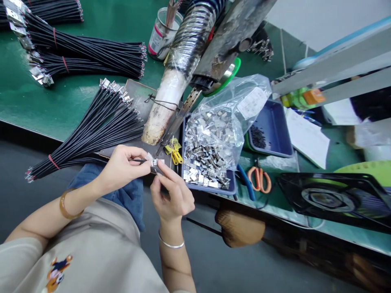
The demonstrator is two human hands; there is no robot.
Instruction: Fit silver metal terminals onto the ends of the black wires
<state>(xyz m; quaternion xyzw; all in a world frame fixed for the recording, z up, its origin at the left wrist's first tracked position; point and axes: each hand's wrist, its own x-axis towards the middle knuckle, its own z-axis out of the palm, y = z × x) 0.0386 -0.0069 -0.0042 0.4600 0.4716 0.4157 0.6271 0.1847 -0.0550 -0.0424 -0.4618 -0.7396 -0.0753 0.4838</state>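
Note:
My left hand pinches a black cable close to its end. At that end is a small silver metal connector, held just below the tip of a slanted metal rod. My right hand has its thumb and index finger closed at the connector, the other fingers curled. What lies between those fingertips is partly hidden. Beside my left hand, a bundle of black cables rests fanned out, tied with a red band near one end; some upper ends carry silver connectors.
A white-ended ducting hose hangs over the work spot. Yellow-handled tool, blue bin with many metal shells, plastic bag, orange-handled scissors and black fan lie rightward. More cable bundles and a jar stand behind.

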